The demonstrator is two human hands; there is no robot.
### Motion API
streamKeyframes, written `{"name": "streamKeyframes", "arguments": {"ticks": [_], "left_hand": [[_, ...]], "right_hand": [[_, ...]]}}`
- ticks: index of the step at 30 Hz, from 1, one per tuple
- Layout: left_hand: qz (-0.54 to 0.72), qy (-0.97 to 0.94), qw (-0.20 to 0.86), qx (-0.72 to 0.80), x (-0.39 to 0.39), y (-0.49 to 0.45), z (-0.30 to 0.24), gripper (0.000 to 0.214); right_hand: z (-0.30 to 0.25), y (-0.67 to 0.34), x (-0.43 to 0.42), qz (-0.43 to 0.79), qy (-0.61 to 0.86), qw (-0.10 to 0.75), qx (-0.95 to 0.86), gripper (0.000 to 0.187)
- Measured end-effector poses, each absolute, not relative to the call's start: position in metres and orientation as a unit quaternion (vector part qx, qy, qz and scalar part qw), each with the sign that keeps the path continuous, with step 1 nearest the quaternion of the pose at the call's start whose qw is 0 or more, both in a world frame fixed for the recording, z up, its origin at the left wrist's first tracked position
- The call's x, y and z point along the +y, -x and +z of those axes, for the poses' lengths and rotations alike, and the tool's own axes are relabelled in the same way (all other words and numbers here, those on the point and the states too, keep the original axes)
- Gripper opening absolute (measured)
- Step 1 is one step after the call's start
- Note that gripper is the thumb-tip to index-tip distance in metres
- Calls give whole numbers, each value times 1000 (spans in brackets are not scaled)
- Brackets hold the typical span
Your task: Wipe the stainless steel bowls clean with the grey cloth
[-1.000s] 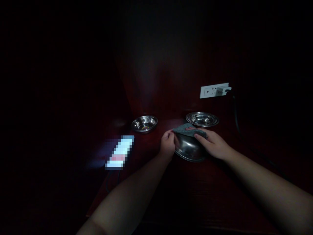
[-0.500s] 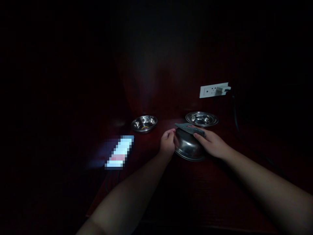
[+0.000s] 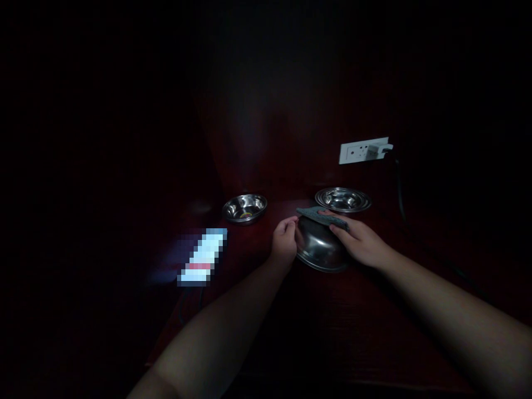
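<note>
Overall, dim light; largest is a dark red wooden tabletop (image 3: 245, 246) across the lower centre of frame. Right of centre, a shiny silver metal bowl (image 3: 318, 245), outer side showing, tilted; its contact with the tabletop cannot be told. Behind it, stacked shallow round steel dishes (image 3: 343, 204); left of centre, a round steel bowl (image 3: 244, 210) with a yellow mark inside. Lower left, a bright, pixelated rectangular screen (image 3: 203, 257). Right hand (image 3: 362, 241): partly closed, thumb and fingers pinching a grey-green textured cloth (image 3: 322, 216) against the metal bowl. Left hand (image 3: 285, 242): fingers curled nearly closed, holding that bowl's left side. Right of frame, upper middle, a white rectangular socket plate (image 3: 353, 153) bearing a white plug (image 3: 379, 149).
</note>
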State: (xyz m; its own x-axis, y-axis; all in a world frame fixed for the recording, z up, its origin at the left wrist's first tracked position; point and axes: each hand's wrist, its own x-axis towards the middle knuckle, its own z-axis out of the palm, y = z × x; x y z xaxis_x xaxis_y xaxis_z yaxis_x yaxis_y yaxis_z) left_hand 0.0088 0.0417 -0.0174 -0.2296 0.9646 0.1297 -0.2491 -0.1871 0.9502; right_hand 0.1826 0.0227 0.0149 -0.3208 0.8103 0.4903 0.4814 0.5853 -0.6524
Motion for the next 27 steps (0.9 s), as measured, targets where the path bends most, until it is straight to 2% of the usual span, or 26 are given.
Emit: {"name": "streamKeyframes", "arguments": {"ticks": [27], "left_hand": [[656,-408,467,429,48,-7,-26,24]], "right_hand": [[16,-183,23,202,375,402,-810,39]]}}
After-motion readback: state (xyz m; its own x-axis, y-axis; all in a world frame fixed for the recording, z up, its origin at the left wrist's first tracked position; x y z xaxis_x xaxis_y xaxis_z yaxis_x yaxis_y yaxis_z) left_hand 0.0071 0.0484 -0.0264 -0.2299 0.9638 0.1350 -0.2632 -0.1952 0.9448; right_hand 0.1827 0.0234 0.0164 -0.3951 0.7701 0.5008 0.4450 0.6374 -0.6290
